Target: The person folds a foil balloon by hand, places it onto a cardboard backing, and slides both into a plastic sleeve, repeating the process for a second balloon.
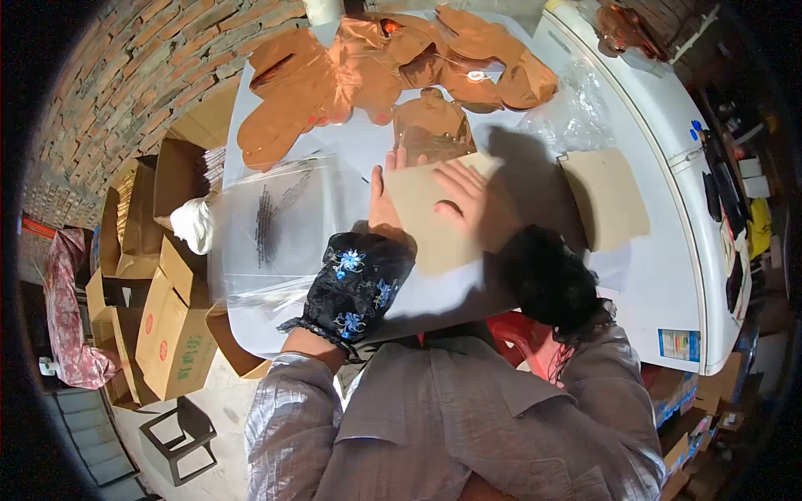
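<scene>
A tan cardboard sheet (422,238) is tilted over the front of the white table. My left hand (387,204) holds its left edge, with the palm partly hidden behind the sheet and the fingertips showing past its upper edge. Across the top face lies my right hand (468,196), fingers stretched out, slightly blurred. Just beyond the fingertips is a flat copper-coloured foil piece (430,125), apparently in clear wrap. To the left of my left hand rests a stack of clear plastic bags (288,217) with dark marks. A second cardboard sheet (614,196) lies to the right, partly in shadow.
Copper foil balloons (368,71) spread along the table's (242,321) far side. Crumpled clear plastic (581,108) lies at the back right. A white fridge-like cabinet (668,209) borders the right. Open cardboard boxes (171,326) stand left, near a dark stool (180,438).
</scene>
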Action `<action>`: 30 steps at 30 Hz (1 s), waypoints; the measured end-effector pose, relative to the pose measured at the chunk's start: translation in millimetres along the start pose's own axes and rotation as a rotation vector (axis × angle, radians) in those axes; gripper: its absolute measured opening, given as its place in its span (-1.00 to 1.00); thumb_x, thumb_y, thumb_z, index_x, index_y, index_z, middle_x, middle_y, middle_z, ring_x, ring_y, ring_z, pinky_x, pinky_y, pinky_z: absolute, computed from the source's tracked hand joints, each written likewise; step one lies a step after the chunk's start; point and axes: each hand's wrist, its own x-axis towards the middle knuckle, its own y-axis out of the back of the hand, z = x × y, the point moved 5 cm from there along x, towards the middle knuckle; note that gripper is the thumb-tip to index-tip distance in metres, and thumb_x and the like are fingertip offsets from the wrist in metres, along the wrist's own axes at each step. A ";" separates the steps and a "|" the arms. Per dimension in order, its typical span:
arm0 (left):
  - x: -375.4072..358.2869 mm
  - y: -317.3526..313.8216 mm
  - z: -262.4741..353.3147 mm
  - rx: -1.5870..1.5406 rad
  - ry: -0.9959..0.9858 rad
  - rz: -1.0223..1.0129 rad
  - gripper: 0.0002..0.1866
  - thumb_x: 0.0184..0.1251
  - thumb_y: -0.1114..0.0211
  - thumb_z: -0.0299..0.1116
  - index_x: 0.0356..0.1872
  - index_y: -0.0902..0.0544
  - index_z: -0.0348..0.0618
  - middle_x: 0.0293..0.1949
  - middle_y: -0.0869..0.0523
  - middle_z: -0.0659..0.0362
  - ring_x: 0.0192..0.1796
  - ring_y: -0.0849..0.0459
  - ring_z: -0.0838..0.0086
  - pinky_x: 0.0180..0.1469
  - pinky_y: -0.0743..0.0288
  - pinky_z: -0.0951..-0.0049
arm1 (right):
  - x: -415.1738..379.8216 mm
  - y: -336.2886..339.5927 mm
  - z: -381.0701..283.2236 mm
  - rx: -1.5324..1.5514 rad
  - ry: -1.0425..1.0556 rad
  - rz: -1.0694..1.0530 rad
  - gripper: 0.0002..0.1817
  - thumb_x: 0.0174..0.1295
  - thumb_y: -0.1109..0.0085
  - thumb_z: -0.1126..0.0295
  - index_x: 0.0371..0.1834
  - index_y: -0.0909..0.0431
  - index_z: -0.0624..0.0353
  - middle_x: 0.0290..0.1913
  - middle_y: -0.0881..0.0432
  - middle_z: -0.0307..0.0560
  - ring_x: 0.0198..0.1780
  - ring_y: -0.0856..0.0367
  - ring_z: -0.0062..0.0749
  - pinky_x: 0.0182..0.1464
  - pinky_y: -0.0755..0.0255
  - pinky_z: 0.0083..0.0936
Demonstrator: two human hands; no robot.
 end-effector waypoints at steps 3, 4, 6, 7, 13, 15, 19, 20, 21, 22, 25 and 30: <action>0.7 -1.1 -2.8 -0.018 -0.021 0.045 -0.30 0.41 0.02 -0.02 0.51 -0.19 -0.12 0.52 -0.13 -0.15 0.58 -0.03 0.02 0.52 0.09 -0.13 | -2.9 -10.9 7.7 -0.094 0.019 -0.025 -0.48 0.25 -0.16 0.27 0.20 -0.46 0.41 0.26 -0.50 0.29 0.32 -0.42 0.18 0.36 -0.24 0.02; -0.9 -1.6 -3.5 -0.027 -0.026 0.065 -0.30 0.41 0.01 -0.03 0.51 -0.19 -0.13 0.52 -0.13 -0.14 0.58 -0.03 0.02 0.52 0.09 -0.12 | -1.9 -11.8 10.4 -0.103 0.000 -0.018 -0.49 0.27 -0.14 0.26 0.19 -0.47 0.41 0.26 -0.51 0.29 0.31 -0.43 0.18 0.36 -0.23 0.03; -3.3 -1.2 -4.3 -0.082 -0.030 0.030 -0.31 0.41 0.01 -0.04 0.48 -0.23 -0.17 0.53 -0.13 -0.12 0.58 -0.01 0.02 0.52 0.08 -0.11 | 0.6 -13.4 13.9 -0.103 0.021 -0.003 -0.49 0.28 -0.12 0.26 0.19 -0.46 0.42 0.26 -0.50 0.30 0.31 -0.42 0.18 0.35 -0.23 0.03; -2.6 0.2 -4.7 -0.110 -0.032 0.016 -0.32 0.41 0.00 -0.05 0.47 -0.25 -0.19 0.53 -0.12 -0.10 0.58 0.00 0.02 0.52 0.08 -0.10 | 1.9 -12.9 15.2 -0.104 0.033 0.006 -0.49 0.28 -0.11 0.27 0.19 -0.46 0.43 0.27 -0.49 0.30 0.31 -0.41 0.18 0.35 -0.23 0.03; 18.6 33.9 -32.7 -0.928 0.225 -0.088 -0.43 0.49 0.08 -0.12 0.46 -0.29 -0.07 0.25 -0.52 -0.24 0.35 -0.44 -0.12 0.36 -0.31 0.09 | 2.0 -10.8 13.3 -0.099 0.018 -0.010 -0.49 0.33 -0.09 0.23 0.21 -0.46 0.42 0.28 -0.48 0.28 0.32 -0.40 0.21 0.36 -0.21 0.05; 20.9 21.7 -49.3 -1.012 0.400 -0.048 -0.49 0.55 0.07 -0.18 0.46 -0.30 -0.05 0.10 -0.67 -0.06 0.25 -0.57 0.13 0.32 -0.35 0.28 | -0.2 -12.9 14.4 -0.119 -0.015 -0.010 -0.48 0.32 -0.13 0.17 0.23 -0.48 0.32 0.29 -0.47 0.26 0.33 -0.40 0.22 0.36 -0.21 0.06; 30.2 -0.3 -72.4 -1.082 0.473 -0.029 -0.48 0.62 0.15 -0.15 0.52 -0.20 0.03 0.11 -0.72 0.05 0.27 -0.58 0.28 0.32 -0.34 0.37 | 5.2 -8.2 2.3 -0.162 -0.018 -0.031 -0.43 0.25 -0.24 0.05 0.26 -0.52 0.11 0.32 -0.46 0.23 0.34 -0.39 0.25 0.37 -0.21 0.08; 31.3 -0.1 -73.0 -1.060 0.463 -0.041 -0.47 0.62 0.16 -0.14 0.53 -0.17 0.04 0.12 -0.72 0.05 0.28 -0.57 0.27 0.32 -0.34 0.37 | 6.2 -8.9 2.3 -0.165 -0.020 -0.021 -0.43 0.24 -0.26 0.04 0.26 -0.53 0.09 0.31 -0.46 0.23 0.34 -0.39 0.25 0.36 -0.23 0.08; 30.7 10.8 -69.5 -0.997 0.466 -0.088 -0.47 0.62 0.17 -0.13 0.55 -0.14 0.11 0.13 -0.71 0.04 0.28 -0.58 0.18 0.31 -0.36 0.32 | 6.5 -10.1 2.9 -0.167 -0.024 -0.010 -0.42 0.22 -0.28 0.03 0.25 -0.53 0.07 0.31 -0.47 0.22 0.33 -0.40 0.26 0.35 -0.24 0.07; 30.9 15.8 -67.9 -0.965 0.470 -0.100 -0.47 0.62 0.17 -0.14 0.55 -0.14 0.12 0.13 -0.71 0.03 0.28 -0.58 0.15 0.31 -0.37 0.30 | 7.2 -11.1 3.4 -0.169 -0.027 0.000 -0.42 0.21 -0.30 0.02 0.25 -0.54 0.05 0.31 -0.47 0.22 0.33 -0.40 0.26 0.34 -0.25 0.07; 30.8 20.1 -65.5 -0.921 0.461 -0.109 -0.48 0.62 0.16 -0.15 0.54 -0.14 0.17 0.12 -0.70 0.00 0.27 -0.58 0.08 0.28 -0.40 0.25 | 9.2 -12.7 3.3 -0.180 -0.020 0.016 -0.42 0.21 -0.29 0.02 0.24 -0.54 0.06 0.30 -0.49 0.21 0.32 -0.41 0.26 0.34 -0.25 0.06; 34.6 11.0 -67.6 -0.921 0.421 -0.075 -0.48 0.59 0.10 -0.17 0.52 -0.19 0.18 0.12 -0.68 -0.08 0.26 -0.57 0.01 0.26 -0.42 0.21 | 10.7 -12.2 4.2 -0.180 -0.013 0.036 -0.43 0.19 -0.31 0.04 0.22 -0.55 0.06 0.27 -0.51 0.19 0.30 -0.43 0.23 0.33 -0.26 0.05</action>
